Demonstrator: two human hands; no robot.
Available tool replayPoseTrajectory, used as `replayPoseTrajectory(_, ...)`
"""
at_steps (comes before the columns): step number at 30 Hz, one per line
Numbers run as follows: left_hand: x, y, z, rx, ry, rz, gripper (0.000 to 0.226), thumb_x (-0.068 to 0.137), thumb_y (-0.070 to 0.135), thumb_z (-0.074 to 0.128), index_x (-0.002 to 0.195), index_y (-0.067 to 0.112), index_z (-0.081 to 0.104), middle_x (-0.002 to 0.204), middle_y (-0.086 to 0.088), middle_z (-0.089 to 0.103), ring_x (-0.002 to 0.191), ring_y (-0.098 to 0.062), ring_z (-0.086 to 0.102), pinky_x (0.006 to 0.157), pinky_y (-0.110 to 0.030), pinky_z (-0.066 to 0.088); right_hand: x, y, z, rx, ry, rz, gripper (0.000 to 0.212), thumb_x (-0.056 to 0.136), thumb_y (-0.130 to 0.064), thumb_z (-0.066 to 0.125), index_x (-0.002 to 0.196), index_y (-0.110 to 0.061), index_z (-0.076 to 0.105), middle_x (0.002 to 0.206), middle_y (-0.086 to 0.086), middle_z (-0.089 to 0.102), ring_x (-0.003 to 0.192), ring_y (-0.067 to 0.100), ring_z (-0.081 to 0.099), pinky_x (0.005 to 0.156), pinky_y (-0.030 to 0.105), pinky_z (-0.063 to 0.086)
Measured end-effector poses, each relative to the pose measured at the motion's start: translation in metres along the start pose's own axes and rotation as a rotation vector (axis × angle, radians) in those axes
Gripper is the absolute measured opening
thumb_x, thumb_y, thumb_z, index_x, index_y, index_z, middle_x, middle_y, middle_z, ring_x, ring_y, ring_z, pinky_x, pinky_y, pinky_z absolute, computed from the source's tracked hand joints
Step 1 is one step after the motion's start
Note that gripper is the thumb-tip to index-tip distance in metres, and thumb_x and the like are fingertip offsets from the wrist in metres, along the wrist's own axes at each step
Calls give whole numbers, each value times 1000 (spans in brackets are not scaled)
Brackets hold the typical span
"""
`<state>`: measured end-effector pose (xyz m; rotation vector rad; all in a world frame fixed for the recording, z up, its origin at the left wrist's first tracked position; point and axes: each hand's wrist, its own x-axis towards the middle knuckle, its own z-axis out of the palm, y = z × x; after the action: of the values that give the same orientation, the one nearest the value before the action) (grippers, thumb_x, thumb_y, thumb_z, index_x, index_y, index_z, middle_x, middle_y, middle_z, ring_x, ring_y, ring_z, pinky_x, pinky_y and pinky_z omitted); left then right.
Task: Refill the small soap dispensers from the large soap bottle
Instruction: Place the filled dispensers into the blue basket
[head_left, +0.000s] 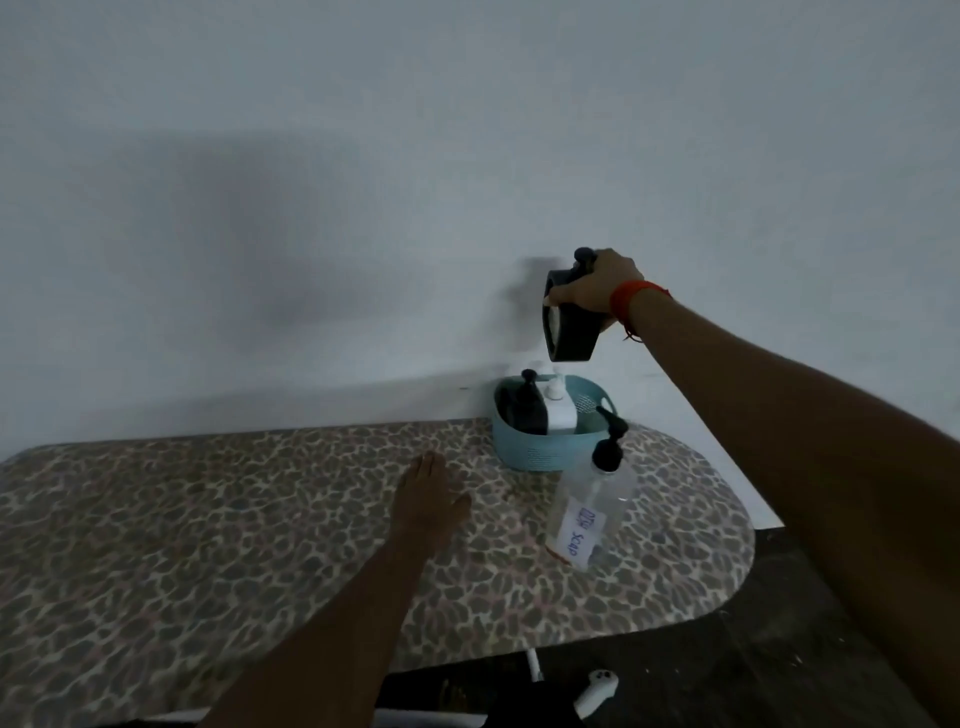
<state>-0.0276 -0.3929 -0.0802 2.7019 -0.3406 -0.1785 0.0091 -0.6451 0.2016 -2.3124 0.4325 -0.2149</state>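
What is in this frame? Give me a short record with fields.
right hand: grips the dark dispenser at its pump end, lifted and tilted above the basket
left hand: flat on the table, holding nothing
basket: blue, on the table; holds a black dispenser and a white dispenser
bottle: clear, black pump, handwritten label; stands on the table on the basket's near side
table: leopard-print cover

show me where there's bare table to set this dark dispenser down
The whole tabletop left of your left hand is bare, as is the near edge before the clear bottle. The far right corner is crowded: the basket and that bottle sit close together.
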Motion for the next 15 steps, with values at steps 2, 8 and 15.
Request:
replayPoseTrajectory(2, 10, 11, 14, -8, -20, 4, 87, 96, 55, 46, 157, 9, 6, 166, -8, 4, 153, -22, 4, 124, -38, 7, 9, 28, -6, -27, 8, 35, 84, 67, -32, 88, 140, -17, 47, 108, 4, 53, 74, 20, 61, 44, 27, 51)
replayPoseTrajectory(8, 15, 10, 47, 48, 105, 26, 81, 96, 61, 38, 158, 15, 13, 166, -3, 9, 153, -19, 8, 124, -37, 2, 30, 103, 6, -60, -20, 124, 83, 67, -34, 87, 140, -19, 49, 113, 5, 56, 87, 25, 61, 53, 32, 55)
replayPoseTrajectory(15, 19, 5, 53, 32, 131, 36, 81, 93, 62, 40, 157, 17, 18, 165, 0, 15, 152, -16, 11, 125, -37, 5, 42, 148, 49, 2, -73, 115, 84, 69, -35, 88, 141, -19, 49, 131, 8, 58, 114, 29, 61, 89, 45, 58)
